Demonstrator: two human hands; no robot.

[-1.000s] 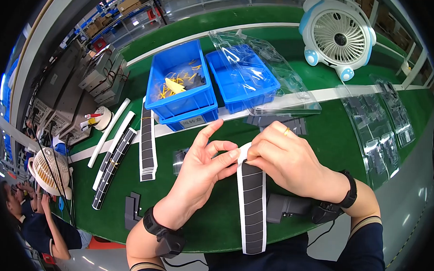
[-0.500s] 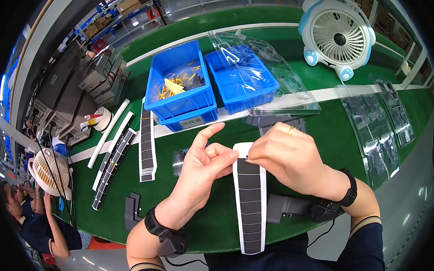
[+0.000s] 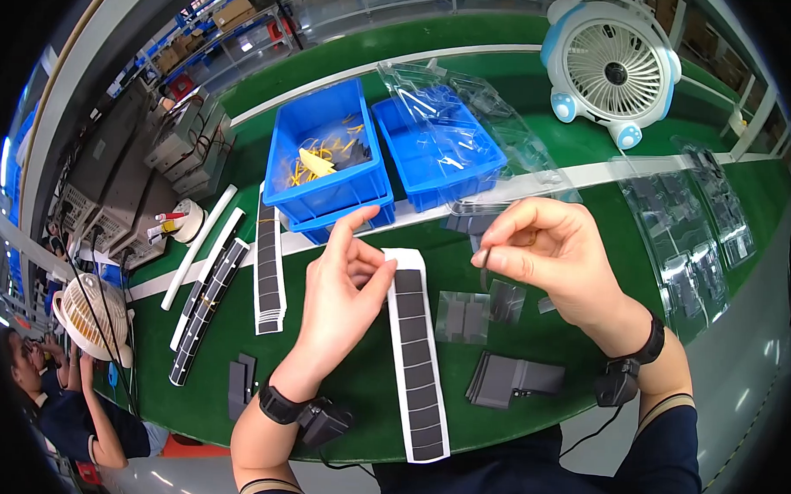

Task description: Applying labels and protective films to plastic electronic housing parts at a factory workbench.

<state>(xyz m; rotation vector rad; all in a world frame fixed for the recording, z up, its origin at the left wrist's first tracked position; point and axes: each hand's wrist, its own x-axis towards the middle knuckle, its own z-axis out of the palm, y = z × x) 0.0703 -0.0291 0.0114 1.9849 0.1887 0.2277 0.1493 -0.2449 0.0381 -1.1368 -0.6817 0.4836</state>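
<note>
A long white backing strip of black stickers [image 3: 416, 352] stands out in front of me, its lower end near the table's front edge. My left hand [image 3: 342, 293] pinches its upper left edge between thumb and fingertips, the index finger raised. To the right, apart from the strip, my right hand [image 3: 556, 257] is closed on a thin black sticker [image 3: 485, 269], seen nearly edge-on. Below that hand lie clear film pieces with grey patches [image 3: 463, 317] and a small stack of flat dark grey parts [image 3: 514, 380].
Blue bins [image 3: 329, 162] stand at the back, one with yellow wires; a clear plastic tray [image 3: 495, 128] leans over another blue bin [image 3: 434, 152]. More sticker strips [image 3: 270, 269] lie left. Filled clear trays [image 3: 675, 231] and a fan [image 3: 615, 72] are right. A person [image 3: 85, 402] sits far left.
My right hand has moved right, away from the strip's top, with the black sticker in its fingertips. My left hand and the strip have shifted left, uncovering the film pieces and the stack.
</note>
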